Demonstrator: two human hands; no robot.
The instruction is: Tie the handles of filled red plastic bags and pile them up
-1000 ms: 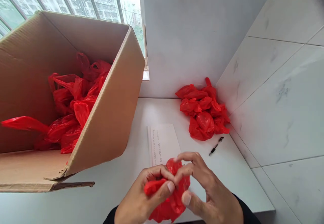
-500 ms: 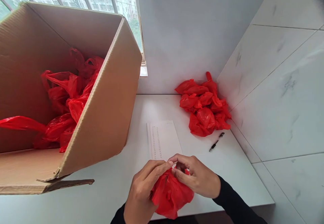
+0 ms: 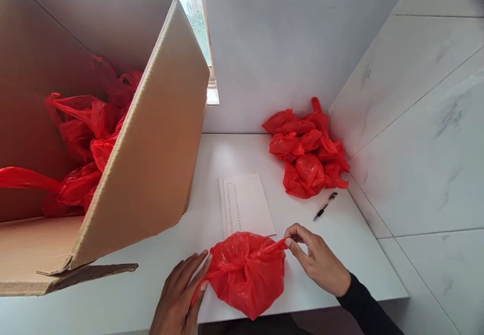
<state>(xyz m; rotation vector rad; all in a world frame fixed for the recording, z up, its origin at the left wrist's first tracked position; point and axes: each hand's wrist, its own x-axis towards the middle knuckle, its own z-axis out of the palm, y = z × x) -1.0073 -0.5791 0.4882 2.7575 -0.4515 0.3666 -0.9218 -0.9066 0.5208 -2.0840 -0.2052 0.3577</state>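
A red plastic bag, knotted at its middle, lies bulging at the table's front edge between my hands. My right hand pinches one twisted end of it between thumb and fingers, pulled out to the right. On the other side, my left hand grips the opposite end between thumb and fingers. What the bag contains is hidden. Just behind it lies an open notebook with columns of handwritten marks, its lower edge partly covered by the bag.
A large cardboard box on its side at left holds several red plastic bags. More red bags are heaped in the back right corner. A black pen lies in front of them. A tiled wall bounds the right.
My hands have moved apart, from together over the top of the bag to its two sides, drawing its ends outward. The view has shifted slightly.
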